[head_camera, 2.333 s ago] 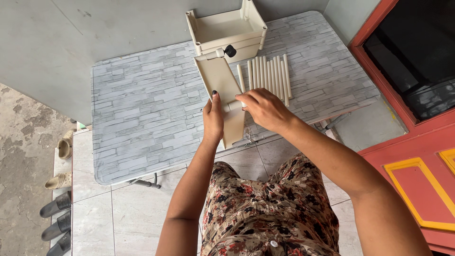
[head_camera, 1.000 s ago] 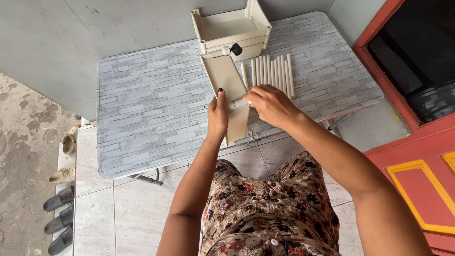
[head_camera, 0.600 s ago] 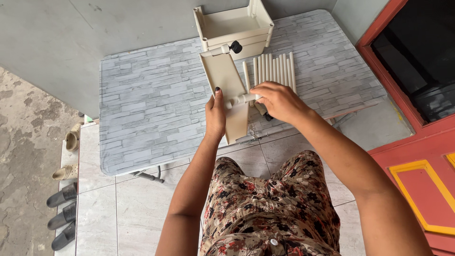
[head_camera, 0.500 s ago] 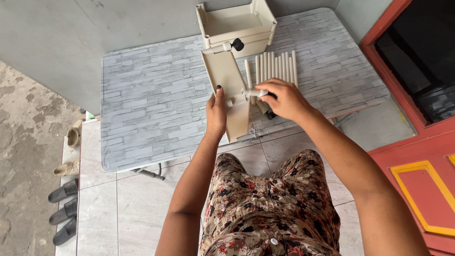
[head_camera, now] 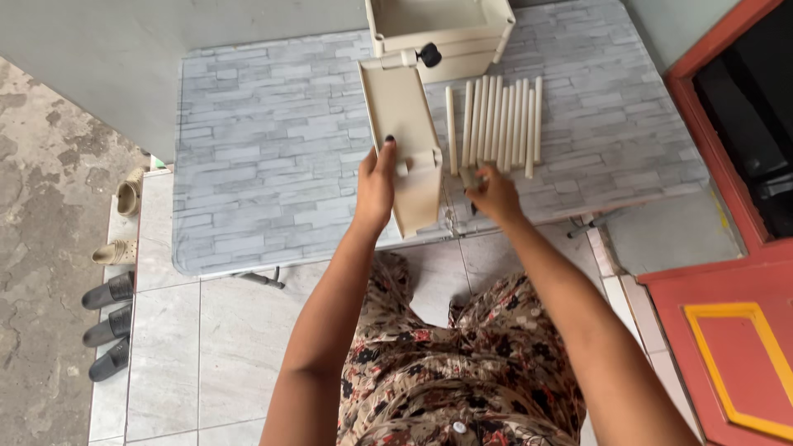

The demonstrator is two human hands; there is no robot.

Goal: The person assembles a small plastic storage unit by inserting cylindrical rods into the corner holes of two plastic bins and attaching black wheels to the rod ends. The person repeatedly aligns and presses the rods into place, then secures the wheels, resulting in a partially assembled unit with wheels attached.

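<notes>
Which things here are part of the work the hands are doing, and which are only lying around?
In the work: left hand on the beige sliding tray; right hand at the row of pale sticks; beige box at the tray's top; grey table.

Lying about: sandals on the floor; red door.

Cream rods point(head_camera: 496, 124) and tray point(head_camera: 402, 140) lie on a grey brick-patterned table point(head_camera: 264, 165); the dress point(head_camera: 438, 372) is floral.

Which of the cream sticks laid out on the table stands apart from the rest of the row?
The leftmost stick, next to the cream tray. A clear gap separates it from the other sticks, which lie packed side by side.
</notes>
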